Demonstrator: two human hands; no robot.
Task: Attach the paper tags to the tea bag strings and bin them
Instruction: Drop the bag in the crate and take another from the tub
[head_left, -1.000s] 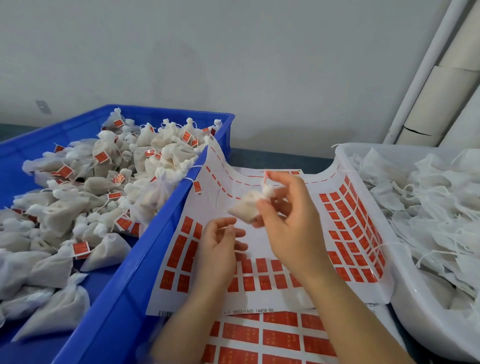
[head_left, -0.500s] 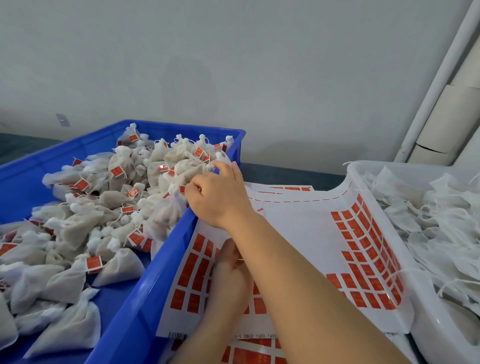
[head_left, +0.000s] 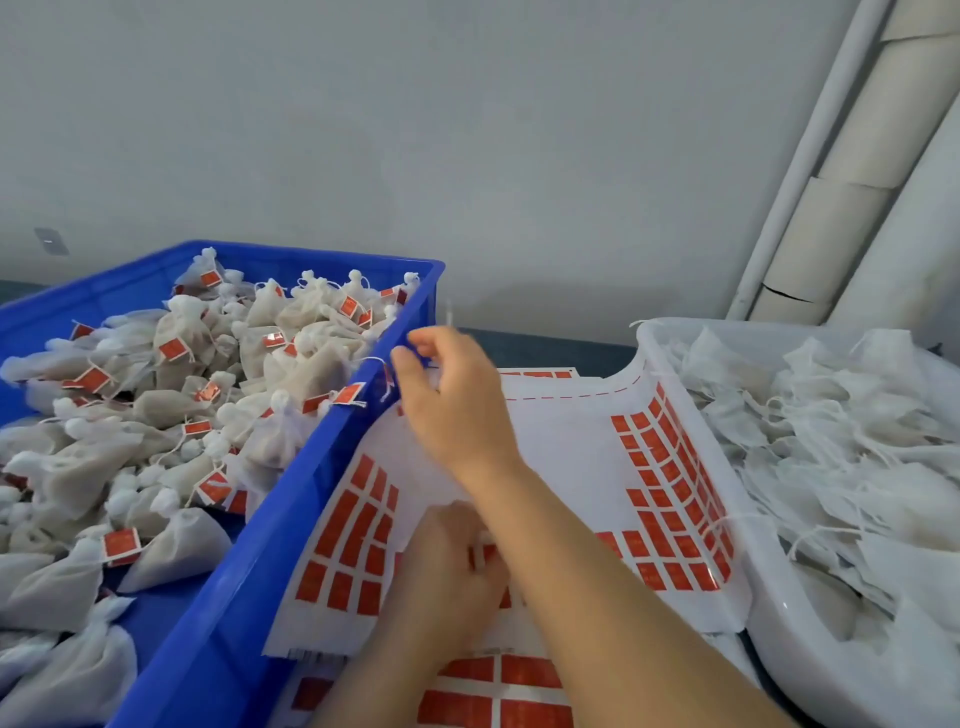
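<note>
Binning: tagged tea bags (head_left: 291, 374) heap the blue crate (head_left: 291, 519).
Pending: untagged tea bags (head_left: 841, 447) fill the white tub (head_left: 789, 639).
Right grip (head_left: 457, 410): loosely spread, empty, at the crate rim.
Left grip (head_left: 441, 566): on the tag sheet (head_left: 561, 447), half hidden; I cannot tell its state.

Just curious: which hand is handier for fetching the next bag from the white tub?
Probably the right hand: it looks empty, and the tub lies on its side. The left hand rests on the tag sheet, beneath the right forearm.
</note>
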